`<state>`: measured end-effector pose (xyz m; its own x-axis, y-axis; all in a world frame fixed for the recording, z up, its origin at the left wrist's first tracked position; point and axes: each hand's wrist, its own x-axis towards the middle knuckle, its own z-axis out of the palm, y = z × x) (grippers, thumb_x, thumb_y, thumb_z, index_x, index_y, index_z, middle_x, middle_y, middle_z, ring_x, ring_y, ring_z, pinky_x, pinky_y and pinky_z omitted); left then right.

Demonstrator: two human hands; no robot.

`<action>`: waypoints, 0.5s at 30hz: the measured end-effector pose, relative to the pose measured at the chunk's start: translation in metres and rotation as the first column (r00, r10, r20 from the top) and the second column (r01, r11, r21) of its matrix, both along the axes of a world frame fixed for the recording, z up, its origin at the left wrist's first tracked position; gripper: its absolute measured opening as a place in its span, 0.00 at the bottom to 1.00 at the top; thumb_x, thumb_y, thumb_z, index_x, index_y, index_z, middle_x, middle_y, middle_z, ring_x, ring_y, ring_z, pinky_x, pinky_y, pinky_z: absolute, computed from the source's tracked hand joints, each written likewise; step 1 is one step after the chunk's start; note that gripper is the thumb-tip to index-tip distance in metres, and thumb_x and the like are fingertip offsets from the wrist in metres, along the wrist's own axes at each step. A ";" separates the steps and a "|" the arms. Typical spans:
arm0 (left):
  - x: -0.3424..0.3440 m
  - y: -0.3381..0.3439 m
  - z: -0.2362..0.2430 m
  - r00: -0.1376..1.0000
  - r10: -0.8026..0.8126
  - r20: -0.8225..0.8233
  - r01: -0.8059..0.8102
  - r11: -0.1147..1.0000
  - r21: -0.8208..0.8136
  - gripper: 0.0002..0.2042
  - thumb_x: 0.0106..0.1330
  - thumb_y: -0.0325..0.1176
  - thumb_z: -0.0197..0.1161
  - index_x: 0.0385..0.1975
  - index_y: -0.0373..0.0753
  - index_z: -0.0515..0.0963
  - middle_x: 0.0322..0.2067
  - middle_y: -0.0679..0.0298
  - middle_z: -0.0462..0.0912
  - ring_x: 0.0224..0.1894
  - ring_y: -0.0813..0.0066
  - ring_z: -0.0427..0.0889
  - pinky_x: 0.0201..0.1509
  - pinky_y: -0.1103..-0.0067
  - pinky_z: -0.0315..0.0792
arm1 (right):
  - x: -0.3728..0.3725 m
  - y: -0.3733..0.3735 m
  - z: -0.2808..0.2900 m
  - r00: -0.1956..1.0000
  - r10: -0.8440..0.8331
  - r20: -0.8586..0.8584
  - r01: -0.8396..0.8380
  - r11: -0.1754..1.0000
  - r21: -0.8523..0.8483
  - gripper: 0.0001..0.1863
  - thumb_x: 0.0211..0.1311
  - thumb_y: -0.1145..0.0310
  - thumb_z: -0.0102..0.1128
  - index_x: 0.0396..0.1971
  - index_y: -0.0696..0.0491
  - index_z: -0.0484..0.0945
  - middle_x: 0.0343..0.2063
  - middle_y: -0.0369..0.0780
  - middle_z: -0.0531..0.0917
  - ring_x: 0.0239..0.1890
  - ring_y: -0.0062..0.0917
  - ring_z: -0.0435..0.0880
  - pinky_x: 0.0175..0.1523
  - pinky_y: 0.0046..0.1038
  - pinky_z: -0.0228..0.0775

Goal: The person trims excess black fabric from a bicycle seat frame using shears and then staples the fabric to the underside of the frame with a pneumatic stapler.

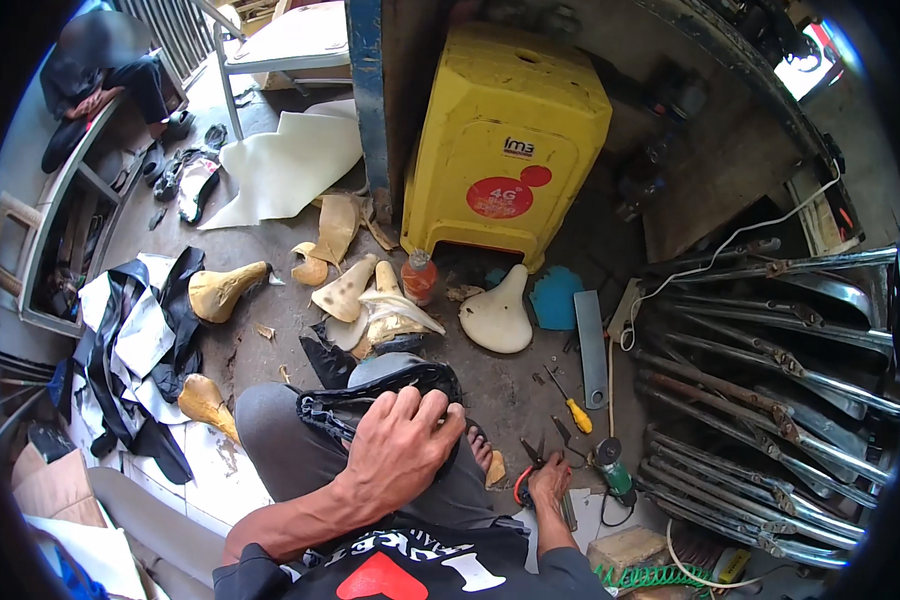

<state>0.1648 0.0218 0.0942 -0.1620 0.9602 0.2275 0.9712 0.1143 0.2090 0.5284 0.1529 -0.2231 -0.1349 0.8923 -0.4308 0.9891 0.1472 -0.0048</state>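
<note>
Black, bunched, flexible cover (338,404) lies across your near lap, clutched in your left hand (395,440); at right, your right hand (550,483) touches an orange-handled metal tool (522,488), grip unclear. Slack left hold could let the cover slip.

Yellow stool (510,130), grey floor (515,398)

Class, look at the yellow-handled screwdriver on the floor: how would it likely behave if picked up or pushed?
The screwdriver should feel stiff, since its thin shaft looks straight. Its balance may sit toward the thicker yellow handle. Pushed sideways, it would probably swing or roll in a curve, because the handle is much fatter than the shaft.
</note>
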 end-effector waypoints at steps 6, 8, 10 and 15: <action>0.001 -0.001 -0.006 0.998 -0.022 -0.055 0.024 0.999 0.036 0.15 0.57 0.34 0.64 0.44 0.42 0.82 0.40 0.65 0.75 0.43 0.66 0.74 0.45 0.70 0.68 | 0.009 0.008 -0.023 0.986 0.075 0.150 -0.093 0.988 0.120 0.26 0.53 0.66 0.70 0.53 0.52 0.73 0.48 0.52 0.83 0.54 0.47 0.83 0.60 0.45 0.69; -0.001 -0.006 -0.008 0.999 -0.004 -0.042 0.007 0.998 0.061 0.15 0.56 0.34 0.63 0.45 0.43 0.82 0.41 0.65 0.76 0.44 0.66 0.75 0.46 0.69 0.69 | 0.023 0.021 -0.029 0.987 0.130 0.098 -0.147 0.969 0.199 0.21 0.54 0.67 0.69 0.48 0.53 0.75 0.42 0.50 0.86 0.49 0.49 0.85 0.55 0.48 0.72; -0.009 -0.012 -0.011 0.999 0.026 -0.036 -0.023 0.996 0.084 0.16 0.56 0.34 0.63 0.45 0.44 0.83 0.42 0.65 0.77 0.45 0.65 0.75 0.47 0.69 0.70 | 0.027 0.035 -0.020 0.973 0.230 -0.031 -0.231 0.973 -0.023 0.17 0.59 0.68 0.64 0.48 0.56 0.78 0.41 0.52 0.86 0.50 0.46 0.85 0.51 0.48 0.76; -0.020 -0.015 -0.016 0.995 0.082 0.059 -0.088 0.992 0.094 0.17 0.52 0.31 0.66 0.45 0.47 0.83 0.39 0.66 0.78 0.45 0.64 0.76 0.47 0.69 0.70 | 0.019 0.008 0.006 0.874 0.391 -0.288 -0.293 0.898 0.329 0.12 0.58 0.70 0.67 0.43 0.55 0.84 0.41 0.50 0.84 0.43 0.47 0.86 0.48 0.44 0.79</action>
